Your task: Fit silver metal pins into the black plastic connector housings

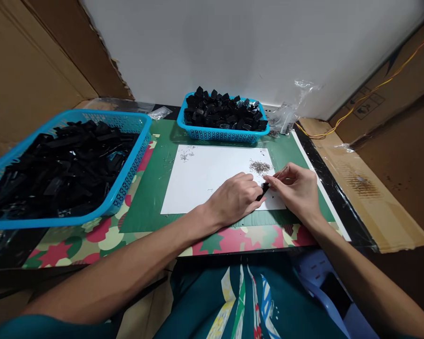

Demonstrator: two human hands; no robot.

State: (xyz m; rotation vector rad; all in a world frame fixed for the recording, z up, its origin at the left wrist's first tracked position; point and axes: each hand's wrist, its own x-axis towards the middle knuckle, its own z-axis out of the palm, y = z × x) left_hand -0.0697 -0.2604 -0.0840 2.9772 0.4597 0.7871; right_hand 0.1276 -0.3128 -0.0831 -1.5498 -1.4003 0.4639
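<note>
at the white sheet's (198, 183) lower right, 2 hands on 1 black piece (264, 191): left hand (235, 197) is curled closed round it, gripping; right hand (297, 188) has thumb + fingertips bent in at the piece's upper end, can't tell if they're clamped on it or on s/thing thin. count now: 1 sheet, 1 dark pile of tiny bits (260, 167) near its upper right corner, 1 thinner scatter (185, 154) at its upper left, a few strays mid-sheet. 2 blue baskets: large basket (92, 219) well left of the sheet, small basket (222, 135) just beyond its far edge, both heaped w/ black parts, too overlapped to count.

hidden stuff: most of the piece is behind the left fingers, its lower end esp.; tiny bits too small to make out singly; large basket cut off at the view's left; the sheet's near edge partly covered by left hand + wrist.

edges: sheet lies on green mat (144, 202), which shows on all sides of it; patterned cover (229, 239) runs along the near side, below the sheet. widest bare white is l. of left hand, up to the scatter. right of sheet, a green strip, then cardboard (385, 212).
</note>
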